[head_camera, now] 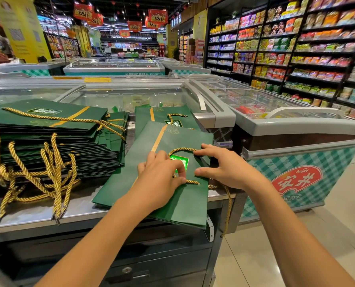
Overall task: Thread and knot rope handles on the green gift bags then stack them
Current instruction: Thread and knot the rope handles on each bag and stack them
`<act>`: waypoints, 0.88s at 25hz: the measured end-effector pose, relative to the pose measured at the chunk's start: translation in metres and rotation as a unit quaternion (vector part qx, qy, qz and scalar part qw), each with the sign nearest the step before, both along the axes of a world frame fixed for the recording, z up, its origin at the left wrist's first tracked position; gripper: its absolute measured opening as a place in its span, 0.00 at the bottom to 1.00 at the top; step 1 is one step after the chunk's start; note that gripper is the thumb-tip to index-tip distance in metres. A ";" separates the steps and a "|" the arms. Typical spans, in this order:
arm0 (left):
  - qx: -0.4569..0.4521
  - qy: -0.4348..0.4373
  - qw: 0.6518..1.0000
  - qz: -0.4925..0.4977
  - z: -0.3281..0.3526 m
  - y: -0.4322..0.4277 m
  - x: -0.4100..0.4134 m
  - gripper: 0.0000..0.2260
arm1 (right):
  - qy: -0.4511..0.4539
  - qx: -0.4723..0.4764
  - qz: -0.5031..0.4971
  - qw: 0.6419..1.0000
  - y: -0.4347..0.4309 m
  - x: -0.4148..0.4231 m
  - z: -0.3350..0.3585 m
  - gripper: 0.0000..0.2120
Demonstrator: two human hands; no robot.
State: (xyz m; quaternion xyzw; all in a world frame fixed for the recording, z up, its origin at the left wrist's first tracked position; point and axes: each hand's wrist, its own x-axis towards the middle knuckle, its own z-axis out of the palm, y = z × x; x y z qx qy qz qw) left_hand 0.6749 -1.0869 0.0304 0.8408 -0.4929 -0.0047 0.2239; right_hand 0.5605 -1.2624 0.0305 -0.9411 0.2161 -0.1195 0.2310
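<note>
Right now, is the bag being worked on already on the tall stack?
No, the bag lies on the steel counter beside the stack.

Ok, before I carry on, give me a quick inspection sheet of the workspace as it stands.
Surface: steel counter, bags and ropes lying on it.
Job's things: green bag flat under both hands, gold rope looped on its face; stack of bags at left; another bag behind; loose ropes spilling at the stack's front; rope tail hanging over the counter's right edge.
Clutter: nothing seen.
Hands: left hand pinches the gold rope; right hand presses the bag, fingers spread.
Cables: nothing seen.
Surroundings: freezer chests behind and right, stocked shelves beyond.
</note>
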 end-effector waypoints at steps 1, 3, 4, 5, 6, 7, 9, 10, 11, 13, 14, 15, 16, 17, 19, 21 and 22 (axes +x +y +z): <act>-0.006 -0.010 1.000 -0.007 -0.002 0.003 0.002 0.03 | -0.001 0.002 -0.004 1.000 0.000 0.000 -0.001 0.31; -0.028 -0.028 0.999 -0.019 -0.007 0.008 0.006 0.04 | -0.007 0.006 -0.007 1.000 0.000 0.001 -0.001 0.31; -0.044 -0.029 0.998 -0.023 -0.009 0.010 0.008 0.04 | -0.011 0.008 -0.006 1.000 -0.001 0.001 -0.001 0.31; -0.060 -0.030 0.997 -0.025 -0.010 0.012 0.012 0.04 | -0.014 0.008 -0.005 1.000 -0.001 0.001 -0.002 0.31; -0.077 -0.031 0.996 -0.022 -0.010 0.013 0.015 0.04 | -0.016 0.007 -0.004 1.000 -0.001 0.001 -0.002 0.31; -0.093 -0.030 0.995 -0.018 -0.010 0.015 0.020 0.04 | -0.018 0.007 -0.004 1.000 -0.002 0.000 -0.003 0.31; -0.111 -0.019 0.994 -0.015 -0.010 0.021 0.028 0.03 | -0.019 0.000 -0.004 1.000 -0.002 0.000 -0.004 0.30; -0.110 -0.016 0.994 -0.019 -0.011 0.023 0.029 0.03 | -0.018 -0.006 -0.004 1.000 -0.002 0.000 -0.005 0.30; -0.103 -0.017 0.994 -0.024 -0.013 0.025 0.030 0.03 | -0.017 -0.013 -0.004 1.000 -0.002 0.000 -0.006 0.30; -0.065 -0.037 0.997 -0.024 -0.016 0.022 0.032 0.06 | -0.015 -0.021 -0.001 1.000 -0.004 0.000 -0.009 0.29; -0.040 -0.053 0.998 -0.017 -0.014 0.019 0.034 0.08 | -0.016 -0.022 0.001 1.000 -0.005 0.000 -0.011 0.28; -0.016 -0.068 0.998 -0.009 -0.011 0.016 0.037 0.11 | -0.017 -0.022 0.001 1.000 -0.007 0.001 -0.013 0.28; 0.000 -0.084 0.996 -0.002 -0.008 0.012 0.041 0.13 | -0.018 -0.021 0.000 1.000 -0.008 0.001 -0.013 0.28; 0.010 -0.105 0.994 0.003 -0.006 0.009 0.046 0.15 | -0.020 -0.020 -0.001 1.000 -0.009 0.002 -0.014 0.28; 0.013 -0.155 0.988 0.016 -0.007 0.009 0.057 0.18 | -0.022 -0.020 -0.004 1.000 -0.010 0.002 -0.016 0.28; -0.005 -0.166 0.986 0.023 -0.012 0.012 0.065 0.19 | -0.025 -0.020 -0.006 0.999 -0.011 0.002 -0.017 0.28; -0.013 -0.160 0.987 0.024 -0.015 0.013 0.068 0.20 | -0.027 -0.019 -0.008 0.999 -0.011 0.003 -0.017 0.27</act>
